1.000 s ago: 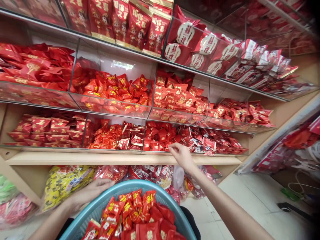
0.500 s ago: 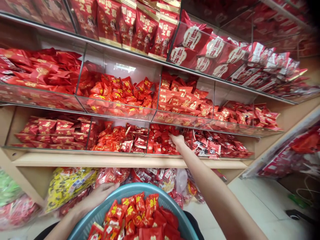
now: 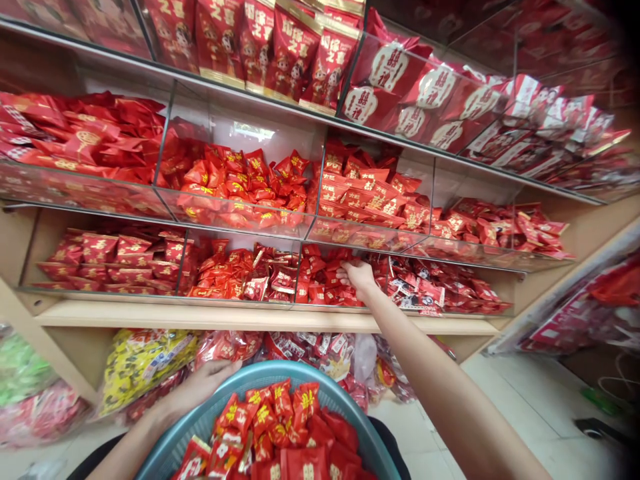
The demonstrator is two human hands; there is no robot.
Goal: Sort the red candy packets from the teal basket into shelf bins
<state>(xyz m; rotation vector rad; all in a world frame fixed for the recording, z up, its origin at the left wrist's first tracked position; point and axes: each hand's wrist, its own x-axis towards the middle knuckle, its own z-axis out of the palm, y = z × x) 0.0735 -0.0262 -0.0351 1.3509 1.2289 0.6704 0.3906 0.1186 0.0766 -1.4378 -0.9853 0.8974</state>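
A blue-green plastic basket (image 3: 240,385) is close to my body, filled with red candy packets (image 3: 265,417) printed in gold and yellow. My left hand (image 3: 207,383) is on its left rim, fingers laid over the edge and gripping it. Up at the lowest shelf, my right hand (image 3: 358,277) reaches over the clear front panel into a compartment of small dark-red candy packets (image 3: 317,273). Its fingers are bent and pressed together against the packets; what lies between them is mostly hidden.
Glass dividers split the wooden shelf (image 3: 280,321) into compartments of red packets. Higher tiers hold larger packs (image 3: 295,50). Beneath the bottom board lie bulk bags, including a yellow one (image 3: 145,363). Tiled floor (image 3: 520,400) shows at the right.
The view has shifted slightly. My right hand stays in the same compartment, its fingers drawn a little closer together at the packets. My left hand keeps its place on the basket rim.
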